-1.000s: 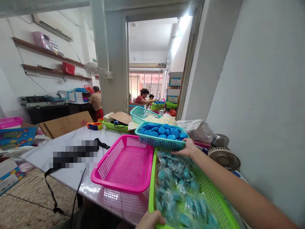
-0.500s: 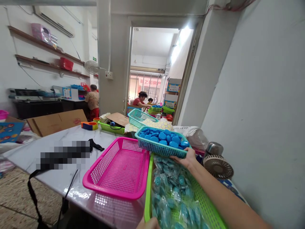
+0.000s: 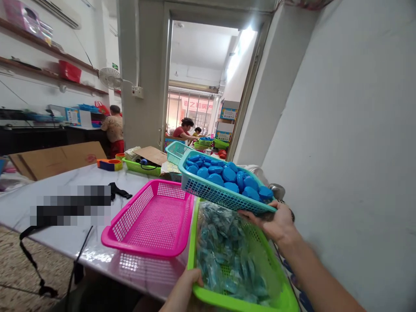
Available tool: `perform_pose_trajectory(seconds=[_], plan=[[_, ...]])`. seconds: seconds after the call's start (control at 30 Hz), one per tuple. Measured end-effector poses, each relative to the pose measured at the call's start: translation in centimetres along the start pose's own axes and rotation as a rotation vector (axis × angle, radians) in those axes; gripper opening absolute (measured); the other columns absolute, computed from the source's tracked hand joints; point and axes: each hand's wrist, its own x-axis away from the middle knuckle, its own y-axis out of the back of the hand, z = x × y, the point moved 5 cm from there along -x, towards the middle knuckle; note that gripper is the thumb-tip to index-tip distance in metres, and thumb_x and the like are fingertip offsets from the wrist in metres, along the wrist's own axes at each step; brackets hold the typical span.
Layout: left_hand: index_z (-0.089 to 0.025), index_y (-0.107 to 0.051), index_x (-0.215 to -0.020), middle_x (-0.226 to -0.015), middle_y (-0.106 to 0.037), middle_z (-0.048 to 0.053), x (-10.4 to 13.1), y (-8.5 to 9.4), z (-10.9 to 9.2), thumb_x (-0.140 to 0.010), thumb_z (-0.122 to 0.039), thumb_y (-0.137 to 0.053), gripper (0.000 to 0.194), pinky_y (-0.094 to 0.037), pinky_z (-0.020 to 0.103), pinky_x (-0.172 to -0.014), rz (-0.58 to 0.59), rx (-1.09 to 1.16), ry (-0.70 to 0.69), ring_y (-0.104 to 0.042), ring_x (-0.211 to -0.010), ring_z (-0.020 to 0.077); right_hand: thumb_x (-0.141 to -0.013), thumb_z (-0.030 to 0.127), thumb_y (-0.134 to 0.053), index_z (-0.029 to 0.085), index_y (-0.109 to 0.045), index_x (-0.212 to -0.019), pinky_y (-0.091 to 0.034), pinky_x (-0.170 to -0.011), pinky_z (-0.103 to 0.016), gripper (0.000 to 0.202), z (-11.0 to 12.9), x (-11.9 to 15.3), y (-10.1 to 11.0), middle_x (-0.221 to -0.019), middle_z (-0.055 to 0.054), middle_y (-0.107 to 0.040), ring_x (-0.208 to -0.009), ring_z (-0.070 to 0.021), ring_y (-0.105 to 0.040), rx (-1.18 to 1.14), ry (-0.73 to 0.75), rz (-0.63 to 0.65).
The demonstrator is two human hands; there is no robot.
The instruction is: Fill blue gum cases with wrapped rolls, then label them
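Note:
My right hand (image 3: pixel 276 221) grips the near right corner of a light-blue basket (image 3: pixel 221 199), its fingers under the rim. Round blue plastic cases (image 3: pixel 229 174) fill this basket, which tilts down to the right above the far end of a green basket (image 3: pixel 247 301). Inside the green one lie many teal items in clear bags (image 3: pixel 224 242). My left hand (image 3: pixel 190 281) is closed on the green basket's near left corner, the thumb over the rim and the other fingers hidden. A bare pink basket (image 3: pixel 159 221) rests on the table to the left.
The marbled table (image 3: pixel 81 173) carries a tape dispenser (image 3: pixel 109 164), a black strap (image 3: pixel 119 190) and a green tray (image 3: pixel 143 167). On the right a white wall (image 3: pixel 341 151) stands close. Other people sit beyond the doorway and at the far left.
The light-blue basket has come nearer, rising and tilting in my right hand. My left hand and the green basket have shifted up in view, and the camera has turned slightly right.

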Motion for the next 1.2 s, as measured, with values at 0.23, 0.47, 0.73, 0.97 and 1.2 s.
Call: perform_pose_trajectory(seconds=[0.23,0.47,0.73,0.97,1.2], plan=[[-0.017,-0.058,-0.094,-0.083,-0.066,0.004,1.7,-0.4,-0.6,-0.071,-0.008,-0.055,0.025,-0.057,0.03,-0.072,-0.068,0.013,-0.092,-0.065,-0.075,0.019,-0.052,0.017,-0.05,0.017,-0.058,-0.12,-0.064,-0.068,-0.064,0.068,2.7,5.5,-0.1,-0.12,-0.019,-0.07,-0.109,-0.04,-0.069,0.051,0.052,-0.019],[-0.013,-0.061,-0.113,-0.095,-0.072,0.009,4.6,-0.9,-0.9,-0.075,-0.009,-0.053,0.039,-0.06,0.039,-0.086,-0.059,-0.017,-0.104,-0.069,-0.089,0.0243,-0.053,0.015,-0.05,0.019,-0.06,-0.111,-0.064,-0.062,-0.064,0.06,3.3,8.5,-0.1,-0.113,-0.019,-0.073,-0.107,-0.0425,-0.07,0.08,0.109,-0.011],[-0.011,-0.06,-0.121,-0.112,-0.074,0.013,7.3,-1.3,-1.6,-0.074,-0.012,-0.053,0.048,-0.06,0.039,-0.088,0.002,-0.117,-0.073,-0.071,-0.092,0.0245,-0.053,0.013,-0.05,0.019,-0.056,-0.106,-0.063,-0.057,-0.066,0.053,2.3,9.9,-1.3,-0.112,-0.021,-0.072,-0.107,-0.0476,-0.069,0.098,0.096,0.035],[-0.008,-0.055,-0.132,-0.112,-0.076,0.015,9.3,-1.9,-4.3,-0.077,-0.009,-0.051,0.055,-0.062,0.043,-0.089,-0.039,-0.074,-0.09,-0.074,-0.093,0.0267,-0.054,0.013,-0.05,0.017,-0.058,-0.111,-0.06,-0.057,-0.072,0.058,2.6,11.2,-3.2,-0.115,-0.022,-0.071,-0.105,-0.0503,-0.069,0.1,0.119,0.111],[-0.008,-0.053,-0.135,-0.108,-0.076,0.015,10.0,-1.8,-6.0,-0.08,-0.007,-0.052,0.055,-0.065,0.04,-0.075,-0.113,-0.067,-0.168,-0.075,-0.086,0.027,-0.056,0.014,-0.048,0.016,-0.057,-0.108,-0.055,-0.065,-0.079,0.053,2.3,11.3,-4.3,-0.114,-0.022,-0.07,-0.109,-0.0487,-0.068,0.072,0.103,0.132]])
